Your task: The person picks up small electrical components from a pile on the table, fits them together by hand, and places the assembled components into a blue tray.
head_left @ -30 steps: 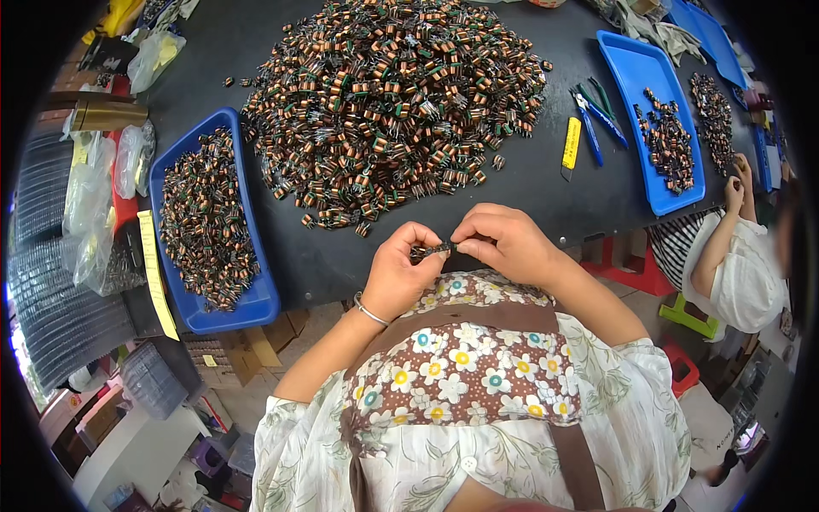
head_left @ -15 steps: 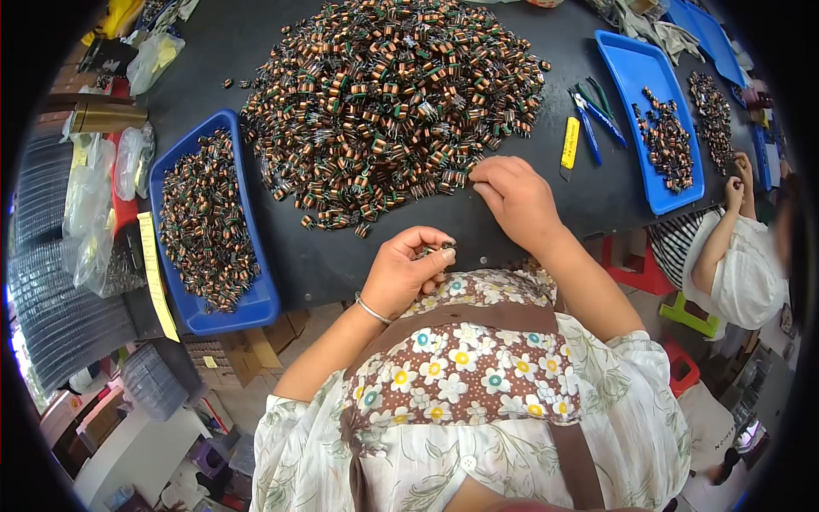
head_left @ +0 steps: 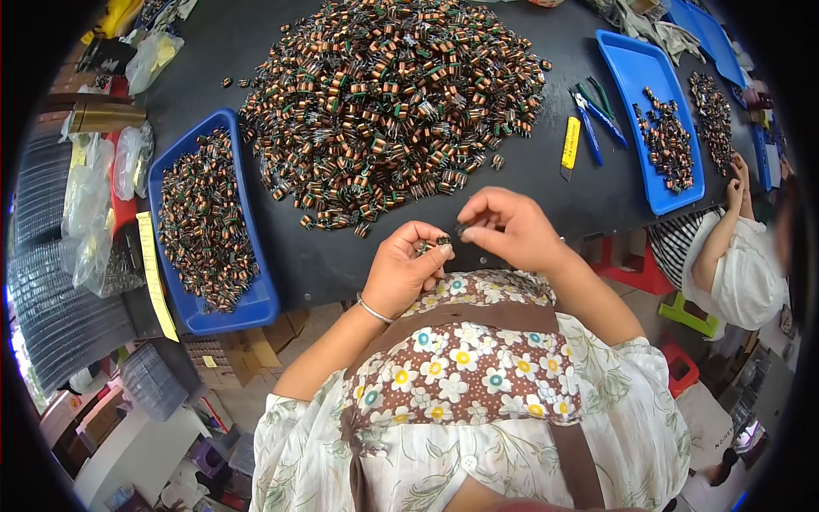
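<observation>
A large heap of small copper-wound coils (head_left: 388, 102) covers the middle of the dark table. Close to my body at the table's front edge, my left hand (head_left: 405, 266) is closed around a few of these coils (head_left: 443, 241), one showing between thumb and forefinger. Just right of it my right hand (head_left: 512, 229) pinches a single small dark coil (head_left: 461, 229) between thumb and fingertips. The two hands are near each other but apart. One loose coil (head_left: 497, 161) lies off the heap's right edge.
On the left stands a blue tray (head_left: 268, 299) full of coils, with a yellow paper strip (head_left: 158, 277) beside it. To the right lie a yellow cutter knife (head_left: 570, 147), blue-handled pliers (head_left: 589, 128) and another blue tray (head_left: 670, 203) of coils. Another person's hands (head_left: 737, 183) are at the far right.
My right hand has drawn back from the heap's lower right edge toward my left hand, bringing a coil. A loose coil now lies right of the heap. My left hand stays nearly still.
</observation>
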Demonstrator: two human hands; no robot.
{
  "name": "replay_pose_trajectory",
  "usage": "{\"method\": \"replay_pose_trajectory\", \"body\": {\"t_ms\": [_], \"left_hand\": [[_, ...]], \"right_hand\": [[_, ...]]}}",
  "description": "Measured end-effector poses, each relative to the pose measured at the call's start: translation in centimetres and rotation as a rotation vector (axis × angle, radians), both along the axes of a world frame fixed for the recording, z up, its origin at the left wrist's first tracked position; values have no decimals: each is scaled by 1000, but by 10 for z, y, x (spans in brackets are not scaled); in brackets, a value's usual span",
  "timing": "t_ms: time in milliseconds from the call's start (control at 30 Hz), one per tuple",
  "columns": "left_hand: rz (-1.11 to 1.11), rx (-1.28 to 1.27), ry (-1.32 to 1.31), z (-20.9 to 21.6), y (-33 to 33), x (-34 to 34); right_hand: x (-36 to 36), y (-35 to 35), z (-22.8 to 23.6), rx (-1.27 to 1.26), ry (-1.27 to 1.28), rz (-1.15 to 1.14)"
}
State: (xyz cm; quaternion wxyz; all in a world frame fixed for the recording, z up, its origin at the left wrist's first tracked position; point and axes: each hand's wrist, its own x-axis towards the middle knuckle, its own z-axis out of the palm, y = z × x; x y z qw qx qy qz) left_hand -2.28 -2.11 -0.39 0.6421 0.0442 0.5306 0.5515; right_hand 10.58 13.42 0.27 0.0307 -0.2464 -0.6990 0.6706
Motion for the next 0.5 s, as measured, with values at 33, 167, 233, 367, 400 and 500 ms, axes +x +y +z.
{"method": "replay_pose_trajectory", "body": {"t_ms": [33,167,233,367,400,500], "left_hand": [[-3,2,0,-1,1,1],[-17,7,39,-1,2,2],[2,6,37,1,2,1],[20,-11,34,5,1,1],[24,-17,37,6,0,1],[19,-3,42,5,-2,0]], "right_hand": [[-1,-5,2,-25,33,-6],[-3,-12,10,96,15,1],[-6,-8,6,284,76,-7],[-19,5,-9,796,185,-64],[-23,6,-15,885,154,-90],[-25,8,-18,963,113,-108]]}}
